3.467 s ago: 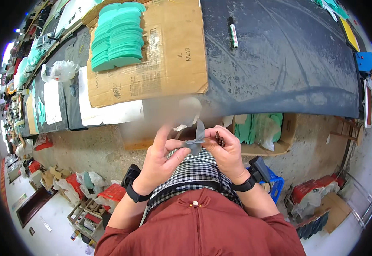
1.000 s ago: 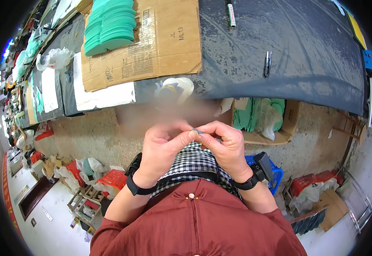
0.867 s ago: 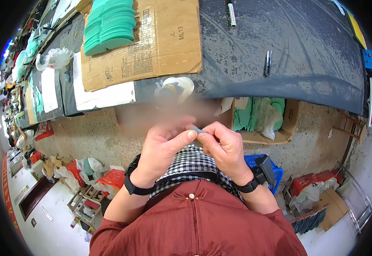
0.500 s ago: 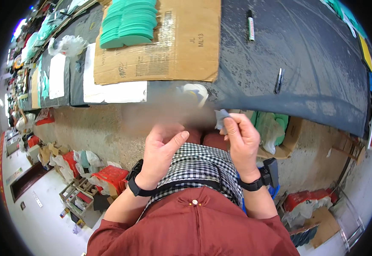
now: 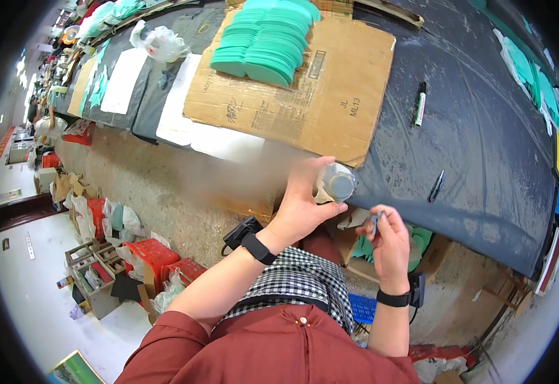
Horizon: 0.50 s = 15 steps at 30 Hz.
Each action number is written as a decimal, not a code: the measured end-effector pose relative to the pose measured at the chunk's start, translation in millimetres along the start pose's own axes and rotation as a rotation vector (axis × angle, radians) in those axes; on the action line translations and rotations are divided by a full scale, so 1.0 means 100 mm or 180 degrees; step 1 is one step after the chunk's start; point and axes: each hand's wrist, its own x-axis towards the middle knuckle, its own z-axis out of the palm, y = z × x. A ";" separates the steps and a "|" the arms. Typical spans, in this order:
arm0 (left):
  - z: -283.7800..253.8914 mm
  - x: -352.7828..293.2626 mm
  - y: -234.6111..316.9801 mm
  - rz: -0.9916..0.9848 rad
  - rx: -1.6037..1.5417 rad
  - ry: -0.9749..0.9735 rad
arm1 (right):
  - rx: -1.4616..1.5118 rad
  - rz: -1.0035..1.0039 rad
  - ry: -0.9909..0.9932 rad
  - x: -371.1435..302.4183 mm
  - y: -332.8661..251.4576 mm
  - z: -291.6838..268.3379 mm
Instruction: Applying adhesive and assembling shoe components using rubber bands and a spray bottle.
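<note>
My left hand (image 5: 300, 208) is at the table's front edge, its thumb and fingers curved around a roundish whitish thing (image 5: 340, 185) with a grey disc-like face. I cannot tell its exact kind. Just right of it, my right hand (image 5: 391, 243) pinches a small grey-blue piece (image 5: 375, 222) between thumb and fingers, over an open carton below the table. Ahead lies a flat brown cardboard sheet (image 5: 350, 96), carrying stacks of green, rounded foam-like pieces (image 5: 263, 41). A blurred patch hides what lies left of my left hand.
A marker (image 5: 420, 105) and a dark pen (image 5: 436, 187) lie on the dark table cover (image 5: 465, 147). White sheets (image 5: 225, 142) stick out from under the cardboard. Below the table, a carton (image 5: 433, 256) contains green pieces. Red baskets (image 5: 148, 259) stand on the floor at left.
My left hand has reached forward and right to the round whitish thing at the table edge. My right hand has moved slightly lower, still pinching the small piece. The view has turned.
</note>
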 end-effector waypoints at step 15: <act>-1.16 -1.47 -1.16 -0.2417 -0.1249 0.0472 | -0.0754 0.1473 0.0477 0.48 1.96 0.14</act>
